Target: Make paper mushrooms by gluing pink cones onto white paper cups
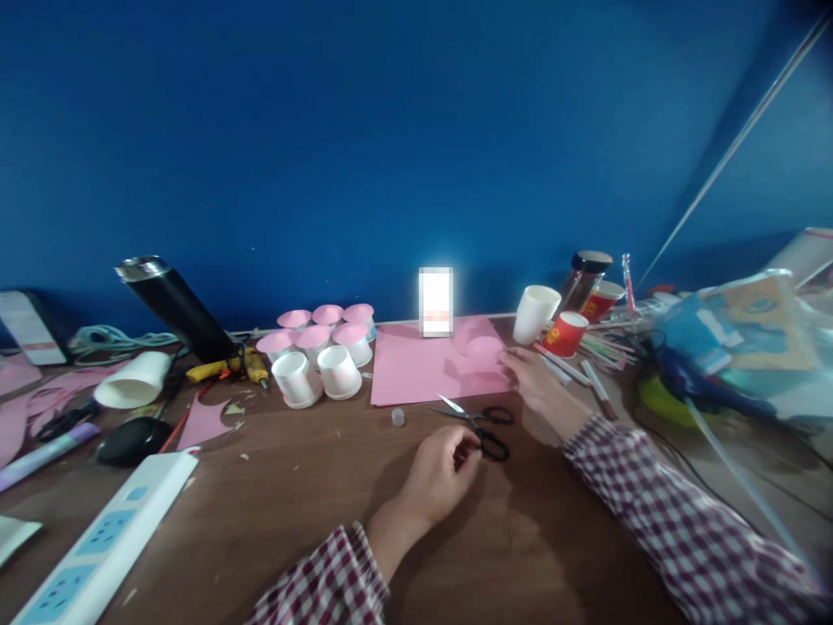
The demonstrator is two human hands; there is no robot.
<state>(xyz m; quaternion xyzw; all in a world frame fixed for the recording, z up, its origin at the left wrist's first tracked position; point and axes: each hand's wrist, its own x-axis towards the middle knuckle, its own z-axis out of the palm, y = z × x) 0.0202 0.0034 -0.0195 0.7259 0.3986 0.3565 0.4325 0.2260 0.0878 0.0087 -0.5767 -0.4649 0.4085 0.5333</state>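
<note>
Here's my right hand at the edge of the pink sheet, fingertips right at the rim of a pink disc; whether they pinch it or only touch it, I can't tell. The disc sits over the sheet's right part. Down in front, my left hand is loosely curled, thumb and fingers just by a handle loop of the scissors; I can't say if they grip it. The scissors lie parted on the table, and a clear cap rests left of their tips. Now the containers: left of the sheet, six cups in two rows, every top covered in pink, and two white cups standing before them with plain tops. Farther left, a pale cup lies on its side, its mouth facing me, near the leaning flask. Over on the right, a tall cup tilts beside a red cup; behind stands a dark-lidded jar, contents reddish brown but unclear. Far right, a bag bulges with things too blurred to name.
</note>
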